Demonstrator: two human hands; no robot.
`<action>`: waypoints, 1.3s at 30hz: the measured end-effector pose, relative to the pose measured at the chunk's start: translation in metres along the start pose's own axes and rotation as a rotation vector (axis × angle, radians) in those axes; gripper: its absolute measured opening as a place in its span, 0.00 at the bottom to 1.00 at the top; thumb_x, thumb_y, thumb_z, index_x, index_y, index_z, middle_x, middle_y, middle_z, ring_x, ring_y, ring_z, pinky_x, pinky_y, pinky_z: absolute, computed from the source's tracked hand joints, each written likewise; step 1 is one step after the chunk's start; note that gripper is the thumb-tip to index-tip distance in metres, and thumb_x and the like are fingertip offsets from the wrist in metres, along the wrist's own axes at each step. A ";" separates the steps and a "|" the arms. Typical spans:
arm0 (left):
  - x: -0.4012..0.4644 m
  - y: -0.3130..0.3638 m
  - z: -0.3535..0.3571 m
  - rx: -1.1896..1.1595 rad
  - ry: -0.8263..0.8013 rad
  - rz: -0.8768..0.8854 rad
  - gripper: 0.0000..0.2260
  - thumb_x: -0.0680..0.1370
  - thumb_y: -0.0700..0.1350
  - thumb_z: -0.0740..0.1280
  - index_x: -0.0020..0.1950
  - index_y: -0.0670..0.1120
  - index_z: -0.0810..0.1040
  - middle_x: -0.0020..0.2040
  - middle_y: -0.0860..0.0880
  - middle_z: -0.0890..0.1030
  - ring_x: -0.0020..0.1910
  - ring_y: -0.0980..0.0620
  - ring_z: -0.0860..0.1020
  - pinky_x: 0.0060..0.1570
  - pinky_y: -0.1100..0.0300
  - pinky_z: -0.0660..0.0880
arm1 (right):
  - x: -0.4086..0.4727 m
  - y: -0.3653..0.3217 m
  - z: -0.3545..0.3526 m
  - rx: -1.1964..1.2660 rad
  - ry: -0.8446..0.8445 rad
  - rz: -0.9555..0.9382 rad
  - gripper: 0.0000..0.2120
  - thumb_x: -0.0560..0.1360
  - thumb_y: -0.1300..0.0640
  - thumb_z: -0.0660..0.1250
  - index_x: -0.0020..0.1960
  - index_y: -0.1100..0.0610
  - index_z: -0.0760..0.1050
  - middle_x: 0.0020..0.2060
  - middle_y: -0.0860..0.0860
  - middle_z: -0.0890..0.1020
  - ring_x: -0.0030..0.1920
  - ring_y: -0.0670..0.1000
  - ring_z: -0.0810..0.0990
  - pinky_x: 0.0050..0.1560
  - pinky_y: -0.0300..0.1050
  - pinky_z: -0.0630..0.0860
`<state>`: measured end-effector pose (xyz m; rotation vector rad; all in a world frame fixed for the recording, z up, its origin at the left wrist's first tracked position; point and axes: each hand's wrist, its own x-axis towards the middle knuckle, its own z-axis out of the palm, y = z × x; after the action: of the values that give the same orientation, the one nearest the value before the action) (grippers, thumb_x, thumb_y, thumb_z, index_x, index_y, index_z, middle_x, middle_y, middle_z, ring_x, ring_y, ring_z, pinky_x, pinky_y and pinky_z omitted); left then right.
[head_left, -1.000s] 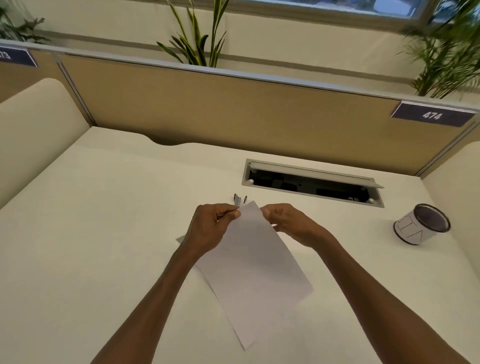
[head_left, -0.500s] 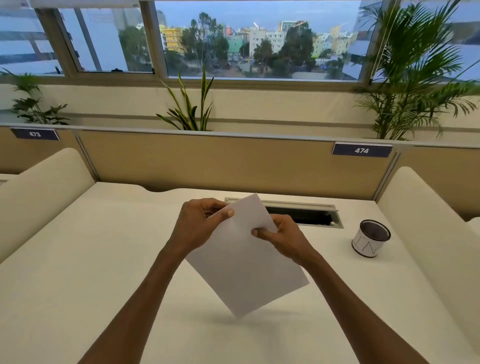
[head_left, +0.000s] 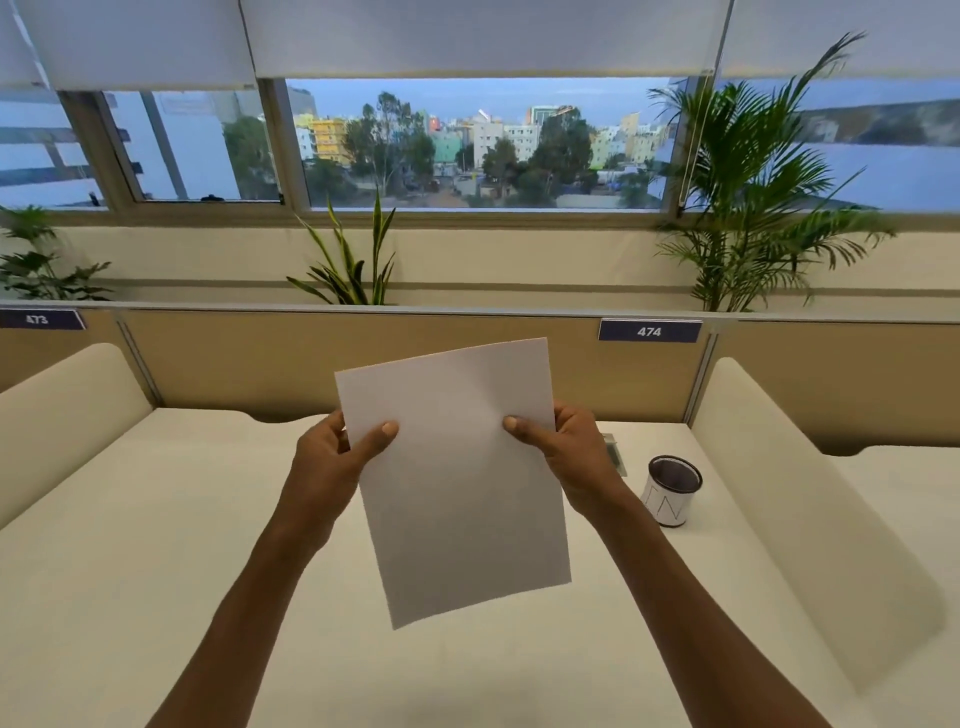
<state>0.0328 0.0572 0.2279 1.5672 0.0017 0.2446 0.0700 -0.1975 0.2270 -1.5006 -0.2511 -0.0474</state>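
Observation:
A blank white sheet of paper (head_left: 457, 488) is held up in the air above the cream desk (head_left: 130, 545), nearly upright and tilted slightly. My left hand (head_left: 332, 457) pinches its left edge, thumb on the front and fingers behind. My right hand (head_left: 571, 452) pinches the right edge the same way. Both hands grip in the sheet's upper half; the lower part hangs free.
A small white cup with a dark inside (head_left: 670, 491) stands on the desk at the right. A cable hatch (head_left: 615, 454) shows just behind my right hand. Tan partitions (head_left: 234, 358) and cream side dividers (head_left: 810, 493) bound the desk; plants stand behind.
The sheet has been lifted off the desk and turned upright. My hands moved from its top corner to its two side edges. The camera has tilted up toward the window.

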 end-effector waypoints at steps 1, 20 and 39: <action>-0.005 -0.001 0.008 -0.030 -0.001 -0.008 0.16 0.73 0.49 0.73 0.58 0.43 0.80 0.50 0.46 0.86 0.50 0.43 0.84 0.45 0.54 0.81 | -0.002 -0.003 -0.002 0.025 0.011 0.001 0.05 0.72 0.60 0.73 0.48 0.56 0.82 0.41 0.50 0.86 0.40 0.53 0.86 0.42 0.47 0.83; -0.032 0.015 0.043 -0.002 0.089 0.037 0.14 0.77 0.50 0.67 0.55 0.41 0.80 0.50 0.45 0.85 0.47 0.42 0.83 0.45 0.51 0.80 | -0.026 -0.027 -0.028 0.271 0.121 0.088 0.14 0.80 0.50 0.61 0.49 0.56 0.83 0.41 0.51 0.86 0.40 0.52 0.84 0.44 0.48 0.80; -0.011 0.013 0.053 -0.005 0.147 -0.014 0.15 0.77 0.50 0.68 0.57 0.41 0.79 0.50 0.45 0.85 0.47 0.44 0.83 0.45 0.51 0.80 | -0.023 0.000 -0.033 0.026 0.128 0.041 0.14 0.75 0.56 0.71 0.57 0.62 0.80 0.50 0.55 0.86 0.47 0.52 0.86 0.45 0.41 0.81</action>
<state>0.0287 0.0029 0.2398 1.5404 0.1270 0.3481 0.0516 -0.2331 0.2209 -1.4698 -0.1173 -0.1062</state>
